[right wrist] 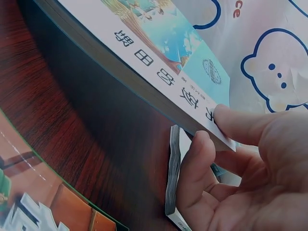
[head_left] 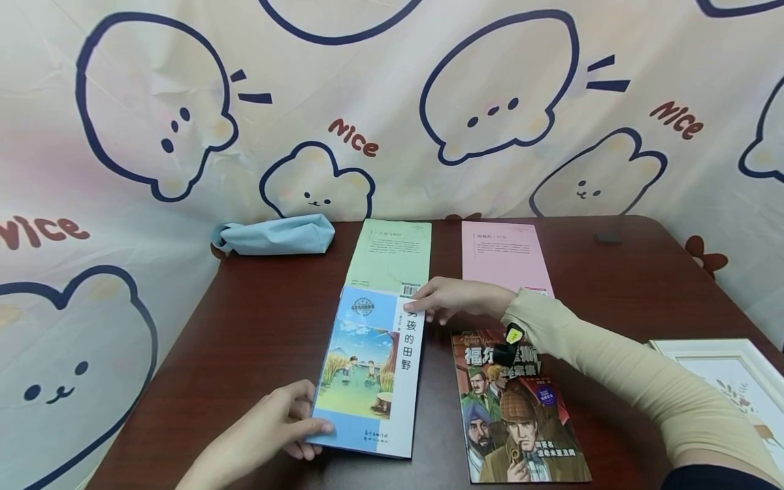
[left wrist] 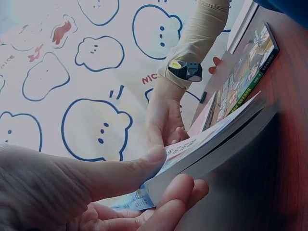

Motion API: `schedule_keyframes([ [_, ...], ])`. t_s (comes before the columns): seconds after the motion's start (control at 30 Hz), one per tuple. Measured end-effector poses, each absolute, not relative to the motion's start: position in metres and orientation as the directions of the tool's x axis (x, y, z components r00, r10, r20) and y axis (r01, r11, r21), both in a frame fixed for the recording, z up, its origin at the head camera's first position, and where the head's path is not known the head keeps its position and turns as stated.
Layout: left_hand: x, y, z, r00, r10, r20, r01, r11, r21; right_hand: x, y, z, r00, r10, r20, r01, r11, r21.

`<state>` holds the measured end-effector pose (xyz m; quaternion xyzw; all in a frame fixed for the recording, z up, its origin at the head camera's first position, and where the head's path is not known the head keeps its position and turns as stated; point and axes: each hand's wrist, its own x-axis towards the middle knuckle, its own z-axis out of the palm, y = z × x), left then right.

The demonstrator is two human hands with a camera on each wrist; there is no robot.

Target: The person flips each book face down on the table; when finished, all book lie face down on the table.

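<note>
A blue-and-white book (head_left: 361, 371) with a picture of children in water is held between both hands, raised off the table in the wrist views. My left hand (head_left: 275, 425) pinches its lower left corner, thumb on the cover and fingers beneath, as the left wrist view shows. At the upper right corner my right hand (head_left: 456, 299) pinches the same book, thumb on top (right wrist: 240, 127). Behind it lies a green book (head_left: 392, 252), its lower edge hidden. A comic-style detective book (head_left: 520, 422) lies to the right, under the right forearm.
A pink book (head_left: 505, 255) lies at the back right of the brown table (head_left: 257, 327). The light-blue pouch (head_left: 275, 235) is at the back left edge. A white picture frame (head_left: 729, 350) lies at the right, and a small dark block (head_left: 608, 237) sits far right.
</note>
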<state>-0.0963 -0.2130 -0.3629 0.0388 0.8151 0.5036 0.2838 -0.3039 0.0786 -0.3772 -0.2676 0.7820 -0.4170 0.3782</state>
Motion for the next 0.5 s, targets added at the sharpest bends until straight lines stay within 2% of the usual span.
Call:
schedule_keyframes([
  [0.5, -0.0942, -0.2137, -0.3575, -0.846, 0.343, -0.409, -0.209, 0.493, 0.845, -0.3044, 0.078, -0.3745, -0.569, -0.725, -0.388, -0.074, 0.516, -0.854],
])
